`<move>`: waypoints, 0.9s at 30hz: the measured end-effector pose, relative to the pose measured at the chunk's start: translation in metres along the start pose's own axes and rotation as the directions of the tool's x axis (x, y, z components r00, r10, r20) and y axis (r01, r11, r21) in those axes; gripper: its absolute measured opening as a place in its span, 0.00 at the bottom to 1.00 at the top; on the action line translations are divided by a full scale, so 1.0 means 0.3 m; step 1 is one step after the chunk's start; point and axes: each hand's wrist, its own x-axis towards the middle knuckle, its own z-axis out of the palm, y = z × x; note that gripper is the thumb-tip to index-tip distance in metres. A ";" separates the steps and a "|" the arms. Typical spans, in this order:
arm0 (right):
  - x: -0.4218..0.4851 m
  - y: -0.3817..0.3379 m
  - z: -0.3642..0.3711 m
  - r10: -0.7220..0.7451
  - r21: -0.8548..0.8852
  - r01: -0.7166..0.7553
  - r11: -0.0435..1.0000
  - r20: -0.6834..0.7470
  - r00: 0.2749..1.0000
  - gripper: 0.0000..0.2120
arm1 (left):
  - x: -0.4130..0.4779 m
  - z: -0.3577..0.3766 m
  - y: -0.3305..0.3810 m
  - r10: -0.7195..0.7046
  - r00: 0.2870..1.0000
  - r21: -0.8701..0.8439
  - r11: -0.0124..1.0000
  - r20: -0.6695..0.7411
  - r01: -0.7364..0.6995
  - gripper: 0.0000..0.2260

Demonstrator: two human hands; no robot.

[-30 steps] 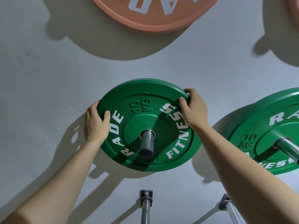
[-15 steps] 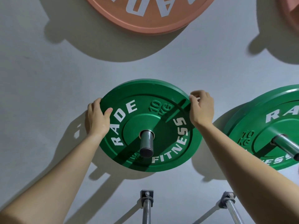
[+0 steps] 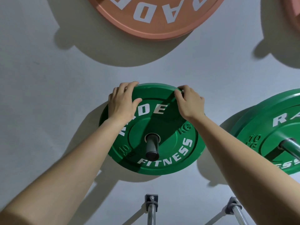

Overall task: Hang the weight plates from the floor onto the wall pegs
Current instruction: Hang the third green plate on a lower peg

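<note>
A green 10 kg weight plate (image 3: 168, 143) with white lettering hangs on a dark wall peg (image 3: 152, 147) that passes through its centre hole. My left hand (image 3: 122, 103) grips the plate's upper left rim, fingers curled over the edge and thumb on the face. My right hand (image 3: 189, 101) grips the upper right rim the same way. The lettering now reads upright, with one word across the top and the other along the bottom.
A second green plate (image 3: 272, 132) hangs on a steel peg (image 3: 290, 146) at the right. A large salmon plate (image 3: 155, 18) hangs above, another salmon plate (image 3: 294, 7) at the top right corner. Two bare steel pegs (image 3: 151, 210) (image 3: 238, 213) stick out of the wall below.
Both hands have slid up the rim from the plate's sides to its top, and the plate has turned clockwise on the peg so the lettering sits upright.
</note>
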 end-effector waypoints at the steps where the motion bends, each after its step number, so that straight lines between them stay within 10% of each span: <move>1: -0.016 0.026 0.002 0.008 0.019 -0.008 1.000 -0.016 1.000 0.21 | 0.005 -0.004 0.002 -0.020 1.000 -0.027 0.999 0.009 0.021 0.26; 11: -0.148 0.199 0.011 0.235 0.285 -0.229 0.931 0.013 0.972 0.24 | -0.208 0.051 -0.307 -0.585 0.802 -0.243 0.766 0.118 0.595 0.27; 16: -0.201 0.282 0.043 0.341 0.386 -0.332 0.860 0.049 0.939 0.24 | -0.360 0.130 -0.428 -0.705 0.558 -0.491 0.333 0.438 0.805 0.25; 27: -0.407 0.357 0.168 0.571 0.362 -0.562 0.744 0.093 0.816 0.25 | -0.435 0.141 -0.485 -0.594 0.669 -0.401 0.536 0.446 0.743 0.13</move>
